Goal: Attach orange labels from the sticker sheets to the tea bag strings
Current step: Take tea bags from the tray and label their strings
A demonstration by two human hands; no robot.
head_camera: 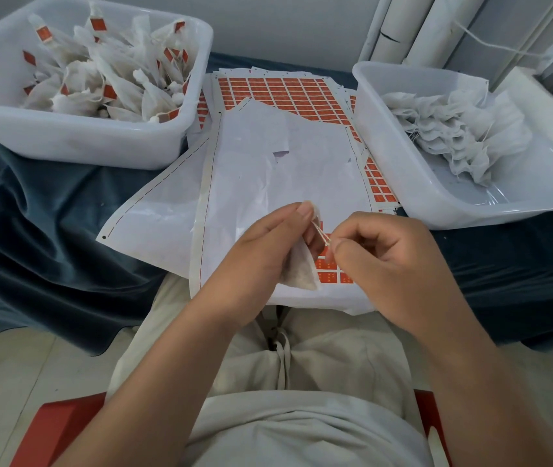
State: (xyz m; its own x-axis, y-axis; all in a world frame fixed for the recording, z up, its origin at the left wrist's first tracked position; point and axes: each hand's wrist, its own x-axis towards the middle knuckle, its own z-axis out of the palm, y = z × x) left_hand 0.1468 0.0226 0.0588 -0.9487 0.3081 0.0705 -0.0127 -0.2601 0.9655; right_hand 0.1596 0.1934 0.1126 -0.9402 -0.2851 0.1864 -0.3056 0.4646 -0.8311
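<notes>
My left hand (268, 254) holds a white tea bag (300, 273) against its palm, thumb and fingers curled round the top. My right hand (383, 261) pinches a thin orange label (321, 234) between thumb and forefinger, right beside the left fingertips, where the bag's string lies. Both hands hover over a sticker sheet (327, 276) whose few orange labels show under my hands. A fuller orange sticker sheet (278, 92) lies farther back, partly covered by peeled white backing paper (268, 163).
A white bin (79, 136) at back left holds several labelled tea bags. A white bin (430, 197) at right holds unlabelled tea bags (453, 129). Dark blue cloth (32, 230) covers the work surface. White tubes (406, 28) stand at the back. My lap and a red stool (56, 429) are below.
</notes>
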